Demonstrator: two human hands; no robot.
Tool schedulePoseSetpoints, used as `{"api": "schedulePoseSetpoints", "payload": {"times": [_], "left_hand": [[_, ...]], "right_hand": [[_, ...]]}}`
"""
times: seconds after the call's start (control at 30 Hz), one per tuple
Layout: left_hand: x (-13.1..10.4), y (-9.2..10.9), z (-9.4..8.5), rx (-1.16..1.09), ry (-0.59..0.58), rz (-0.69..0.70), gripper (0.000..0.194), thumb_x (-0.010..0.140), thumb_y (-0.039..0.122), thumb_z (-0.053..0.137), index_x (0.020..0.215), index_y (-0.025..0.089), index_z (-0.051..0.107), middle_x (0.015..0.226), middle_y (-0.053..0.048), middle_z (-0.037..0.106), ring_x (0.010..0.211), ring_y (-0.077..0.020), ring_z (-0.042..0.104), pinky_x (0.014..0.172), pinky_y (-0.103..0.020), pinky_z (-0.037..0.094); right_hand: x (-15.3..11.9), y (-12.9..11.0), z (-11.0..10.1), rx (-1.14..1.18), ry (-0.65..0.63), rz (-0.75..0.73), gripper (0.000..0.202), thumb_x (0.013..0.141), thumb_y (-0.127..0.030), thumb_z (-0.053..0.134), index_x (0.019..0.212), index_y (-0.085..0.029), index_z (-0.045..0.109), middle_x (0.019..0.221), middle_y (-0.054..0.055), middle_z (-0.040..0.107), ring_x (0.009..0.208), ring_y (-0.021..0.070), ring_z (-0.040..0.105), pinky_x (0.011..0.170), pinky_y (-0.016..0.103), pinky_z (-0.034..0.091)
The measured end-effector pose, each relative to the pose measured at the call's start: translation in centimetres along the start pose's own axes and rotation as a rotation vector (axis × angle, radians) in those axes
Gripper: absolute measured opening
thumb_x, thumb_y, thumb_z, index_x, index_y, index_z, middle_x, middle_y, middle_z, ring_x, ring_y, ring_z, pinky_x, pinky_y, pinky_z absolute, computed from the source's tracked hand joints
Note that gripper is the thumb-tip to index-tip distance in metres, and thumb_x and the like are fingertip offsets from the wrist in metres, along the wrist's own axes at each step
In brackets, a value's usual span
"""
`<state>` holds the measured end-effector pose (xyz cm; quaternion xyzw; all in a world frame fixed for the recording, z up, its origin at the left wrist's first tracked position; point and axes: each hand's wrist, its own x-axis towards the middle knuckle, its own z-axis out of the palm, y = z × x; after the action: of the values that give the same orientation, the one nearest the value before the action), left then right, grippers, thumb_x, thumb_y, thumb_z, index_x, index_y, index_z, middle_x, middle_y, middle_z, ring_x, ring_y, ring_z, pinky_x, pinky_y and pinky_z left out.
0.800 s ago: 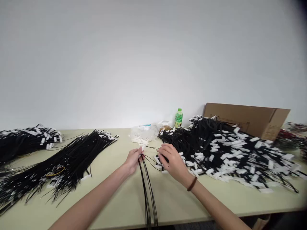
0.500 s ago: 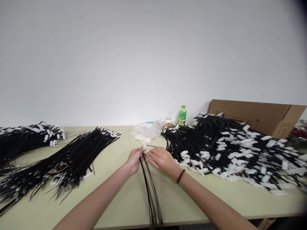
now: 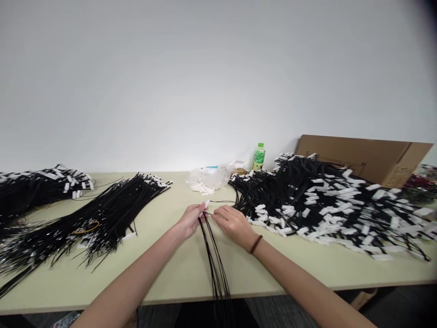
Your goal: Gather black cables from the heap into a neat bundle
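At the middle of the table, my left hand [image 3: 191,220] is closed round a small white connector [image 3: 207,203]. Several thin black wires [image 3: 215,262] trail from it down past the table's front edge. My right hand [image 3: 235,226] is just to the right, thumb and fingers pinched on the end of one black wire close to the connector. The very tip of that wire is hidden by the fingers. Beyond the hands lies a clear plastic bag [image 3: 218,176] with loose white connectors [image 3: 202,188] at its mouth.
A big heap of black wires with white connectors [image 3: 327,200] covers the right side. Two black wire bundles lie left, one nearer [image 3: 116,205], one farther [image 3: 30,191]. A green-capped bottle [image 3: 258,157] and a cardboard box [image 3: 358,157] stand at the back.
The view has tilted down slightly, showing more of the table's front edge and floor. My right fingers have shifted slightly; both hands remain close together at the connector.
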<state>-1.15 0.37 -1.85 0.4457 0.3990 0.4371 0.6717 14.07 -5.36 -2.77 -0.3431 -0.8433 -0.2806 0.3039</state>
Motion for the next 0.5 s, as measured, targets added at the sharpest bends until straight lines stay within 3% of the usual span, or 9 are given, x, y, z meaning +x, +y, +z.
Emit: {"api": "schedulePoseSetpoints", "payload": {"times": [0.23,0.5], "left_hand": [[-1.3,0.0,1.1,-0.105,-0.119,-0.045,0.015,0.075,0.022,0.058,0.065,0.011,0.057,0.055,0.0,0.052,0.05,-0.0065,0.046,0.056,-0.02,0.041],[-1.9,0.0,1.4,-0.076,-0.102,-0.071,0.018,0.071,0.026,0.062,0.063,0.01,0.058,0.058,-0.001,0.055,0.053,-0.0076,0.046,0.057,-0.021,0.038]], "right_hand": [[0.0,-0.2,-0.4,-0.001,0.091,-0.009,0.014,0.085,-0.011,0.043,0.087,-0.013,0.057,0.08,0.006,0.058,0.078,0.0159,0.049,0.069,0.028,0.044],[-0.4,0.0,-0.4,0.011,0.052,-0.069,0.018,0.087,-0.012,0.039,0.097,-0.014,0.055,0.083,0.006,0.058,0.08,0.0154,0.05,0.069,0.029,0.045]]}}
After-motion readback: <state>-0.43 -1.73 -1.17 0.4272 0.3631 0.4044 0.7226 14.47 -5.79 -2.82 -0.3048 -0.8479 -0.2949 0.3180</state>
